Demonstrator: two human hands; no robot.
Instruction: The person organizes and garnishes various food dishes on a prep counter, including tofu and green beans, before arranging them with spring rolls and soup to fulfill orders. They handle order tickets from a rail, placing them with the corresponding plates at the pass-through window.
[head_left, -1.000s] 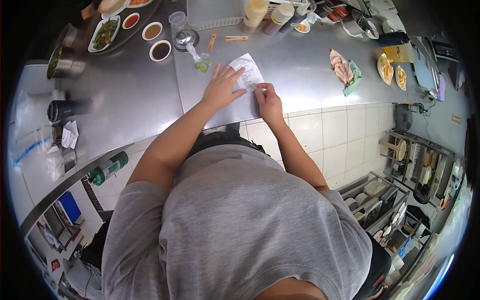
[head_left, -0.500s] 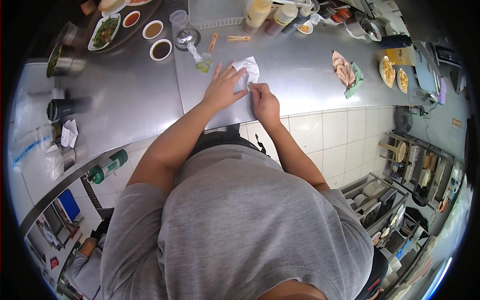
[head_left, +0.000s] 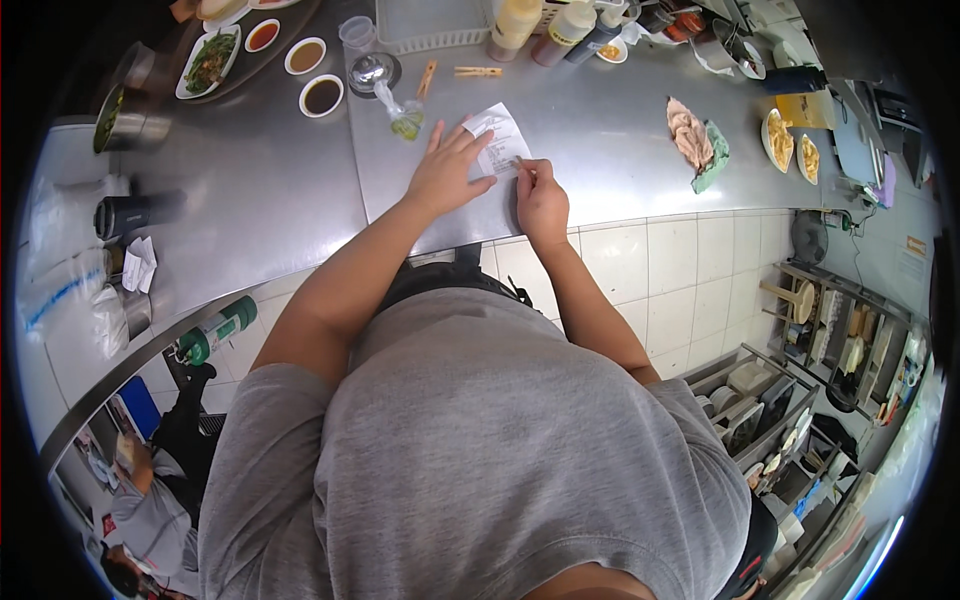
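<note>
A white paper slip lies flat on the steel counter. My left hand presses on its left part with the fingers spread. My right hand is closed around a thin pen, whose tip touches the slip's lower right part. A small clear bag with green contents lies just beyond my left hand.
Sauce bowls, a plate of greens, a metal ladle and wooden clothes pegs sit at the back. Squeeze bottles stand behind. Cloths and plates of food lie right. A black cup stands left.
My left hand has spread flatter on the slip, and my right hand has shifted a little along its lower edge with the pen.
</note>
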